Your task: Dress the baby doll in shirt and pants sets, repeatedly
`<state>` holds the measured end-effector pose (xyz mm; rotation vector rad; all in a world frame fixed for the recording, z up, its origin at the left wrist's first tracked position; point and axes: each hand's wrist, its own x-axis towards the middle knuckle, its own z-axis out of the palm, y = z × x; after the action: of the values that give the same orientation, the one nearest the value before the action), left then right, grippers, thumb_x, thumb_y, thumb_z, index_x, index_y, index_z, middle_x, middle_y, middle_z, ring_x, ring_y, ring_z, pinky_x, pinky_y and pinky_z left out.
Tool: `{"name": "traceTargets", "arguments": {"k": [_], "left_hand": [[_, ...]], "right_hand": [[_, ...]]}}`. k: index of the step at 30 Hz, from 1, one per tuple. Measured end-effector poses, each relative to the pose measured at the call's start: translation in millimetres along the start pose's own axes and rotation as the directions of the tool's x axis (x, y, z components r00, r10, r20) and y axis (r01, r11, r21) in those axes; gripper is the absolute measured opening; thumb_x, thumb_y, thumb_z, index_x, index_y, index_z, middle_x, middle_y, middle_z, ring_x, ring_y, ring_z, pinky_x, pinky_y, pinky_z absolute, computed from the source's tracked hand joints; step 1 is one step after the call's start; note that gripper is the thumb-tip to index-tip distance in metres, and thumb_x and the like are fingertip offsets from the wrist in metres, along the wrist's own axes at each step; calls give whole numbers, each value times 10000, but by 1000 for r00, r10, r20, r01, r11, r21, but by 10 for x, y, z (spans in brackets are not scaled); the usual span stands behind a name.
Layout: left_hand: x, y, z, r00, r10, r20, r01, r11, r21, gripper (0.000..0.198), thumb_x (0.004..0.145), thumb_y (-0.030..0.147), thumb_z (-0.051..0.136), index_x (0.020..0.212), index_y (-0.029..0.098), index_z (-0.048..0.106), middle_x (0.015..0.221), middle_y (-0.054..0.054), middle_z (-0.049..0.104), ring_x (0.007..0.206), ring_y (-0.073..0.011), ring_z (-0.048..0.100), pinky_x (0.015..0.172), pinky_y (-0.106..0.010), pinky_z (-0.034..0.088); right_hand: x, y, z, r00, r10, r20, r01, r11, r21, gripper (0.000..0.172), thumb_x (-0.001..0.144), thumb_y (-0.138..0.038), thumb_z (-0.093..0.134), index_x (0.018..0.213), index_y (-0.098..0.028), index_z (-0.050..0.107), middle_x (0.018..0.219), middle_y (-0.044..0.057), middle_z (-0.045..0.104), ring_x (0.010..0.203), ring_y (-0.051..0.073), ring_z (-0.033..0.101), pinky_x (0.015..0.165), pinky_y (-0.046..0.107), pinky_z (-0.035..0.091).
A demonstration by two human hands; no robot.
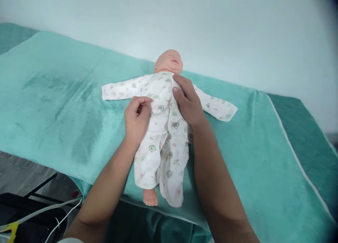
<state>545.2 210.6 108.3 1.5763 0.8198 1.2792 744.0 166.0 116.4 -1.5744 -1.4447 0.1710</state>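
Note:
A baby doll (169, 62) lies on its back, head away from me, dressed in a white printed long-sleeved top (160, 107) and matching trousers (151, 158). Both sleeves stretch out sideways, and no doll hands show at the cuffs. My right hand (188, 100) rests on the chest beside the front opening, fingers laid flat and thumb apart. A button (173, 105) shows close to its thumb. At the other side of the top is my left hand (138, 116), loosely curled, its fingertips touching the cloth and its thumb apart from the index finger. One bare foot (150, 197) sticks out.
A green velvety cloth (66, 95) with pale edging covers the table. A white wall (211, 28) stands behind it. At the lower left are a black chair-like object (29, 218), a white cable (63, 220) and something yellow (12, 232).

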Motion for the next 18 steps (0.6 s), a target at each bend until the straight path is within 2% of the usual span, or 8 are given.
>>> {"name": "traceTargets", "arguments": {"k": [3,6,10,13,15,18], "left_hand": [[-107,-7,-76,1000,3,14,-3,1000,29,192,948,133,577,941,215,751,877,1,701,777,-127,606,722,-262,465],[-290,-12,-218,998,30,54,-34,997,68,178,971,172,589,956,217,760,895,1,697,803,-130,607,736,-263,459],[-517,-44,-407,994,13,107,-23,995,93,176,990,190,588,989,211,763,864,6,660,737,-113,569,694,-255,439],[-612,-55,-476,992,34,118,-45,994,98,167,987,175,592,995,209,756,873,6,656,725,-106,561,671,-245,433],[-661,-41,-506,991,60,120,-72,992,101,157,977,151,595,988,206,742,885,5,659,739,-105,570,678,-240,444],[-779,2,-598,980,89,181,-110,988,111,150,965,113,596,978,203,715,894,6,660,744,-101,581,681,-235,462]], "right_hand": [[-193,-16,5,1000,-14,-12,14,1000,2,570,1052,-597,488,1533,-295,532,1673,86,463,1577,271,403,1327,550,311],[-443,-133,37,999,-41,-24,40,998,-48,552,1056,-542,514,1571,-344,486,1721,55,398,1617,274,340,1339,585,280],[-849,-332,55,996,-90,-12,89,993,-84,572,1060,-413,549,1616,-379,416,1745,35,358,1658,279,249,1342,646,233],[-1198,-453,26,995,-102,8,102,994,-47,611,1048,-330,585,1626,-387,395,1764,32,321,1677,282,184,1340,672,211],[-1459,-539,-5,998,-57,-8,57,998,-8,613,1024,-282,628,1600,-375,439,1751,48,346,1664,294,229,1331,672,240],[-1884,-722,-45,997,37,-62,-35,998,42,557,981,-210,675,1511,-327,548,1655,91,479,1574,298,414,1280,622,374]]}}
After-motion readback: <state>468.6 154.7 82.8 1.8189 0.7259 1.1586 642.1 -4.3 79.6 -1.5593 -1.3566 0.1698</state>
